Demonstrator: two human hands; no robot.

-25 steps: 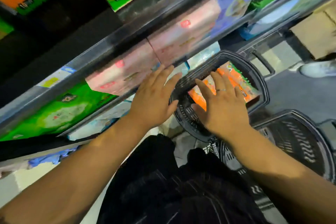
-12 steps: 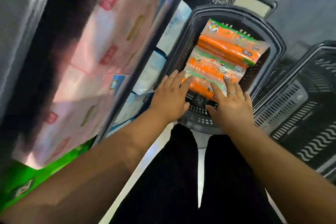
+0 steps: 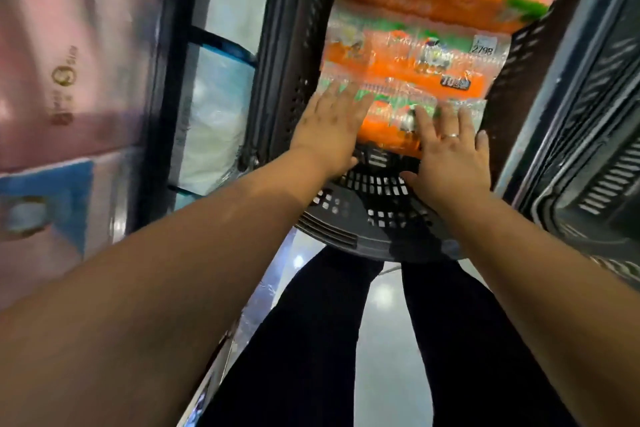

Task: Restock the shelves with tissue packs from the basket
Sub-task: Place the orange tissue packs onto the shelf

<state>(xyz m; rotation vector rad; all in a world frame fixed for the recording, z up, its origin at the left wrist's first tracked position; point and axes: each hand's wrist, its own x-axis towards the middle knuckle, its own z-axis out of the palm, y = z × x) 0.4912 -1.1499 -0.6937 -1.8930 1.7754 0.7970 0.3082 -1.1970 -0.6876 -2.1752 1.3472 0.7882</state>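
tissue packs [image 3: 408, 55] in orange and green film lie stacked in the dark basket [image 3: 346, 236] in front of the person's legs, just beside the shelf [image 3: 162, 45] they are meant for. the nearest pack [image 3: 388, 125] is the one being reached. the left grip [image 3: 329, 128] lies flat over its left end, fingers straight and spread. the right grip [image 3: 446, 149], with a ring [image 3: 449, 135] on one finger, lies spread over its right end. neither is curled round anything, and the fingertips are blurred, so i cannot tell how firmly they press.

from where i stand the packs look light and soft, bundles that would give when squeezed. the glossy film wrinkles and would probably slide under dry palms. i'd take the pack by its two short ends, palms inward, or hook fingers under the near long edge where the basket's bottom shows bare. pinching the loose film alone could tear it.

the shelf holds pink packs [image 3: 69, 45] and pale blue-white ones [image 3: 214, 97], and no gap for this pack is in sight. a second basket [image 3: 588, 166] stands just to the right.
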